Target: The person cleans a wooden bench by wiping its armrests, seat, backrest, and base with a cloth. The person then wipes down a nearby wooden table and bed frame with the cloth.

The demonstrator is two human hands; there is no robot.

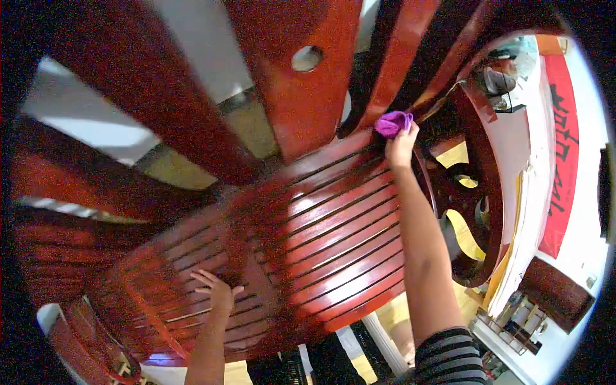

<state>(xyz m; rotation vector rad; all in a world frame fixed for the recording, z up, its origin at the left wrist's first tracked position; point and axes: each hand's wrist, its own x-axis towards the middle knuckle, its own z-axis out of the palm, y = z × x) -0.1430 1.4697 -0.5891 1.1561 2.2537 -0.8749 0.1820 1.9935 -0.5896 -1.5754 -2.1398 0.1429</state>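
Purple cloth [394,124] is clamped in the right hand [402,147], upper right, by the slatted seat [343,240]; left hand [219,292], lower left, fingers apart. Work seems underway; what remains is unclear.

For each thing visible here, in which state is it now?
Right hand: closed on the purple cloth.
Purple cloth: bunched up, held.
Left hand: open, fingers spread, over the slatted seat.
Slatted seat: glossy, reflecting light.
Backrest panel: pierced by a round hole.
Red banner: spread out, black writing showing.
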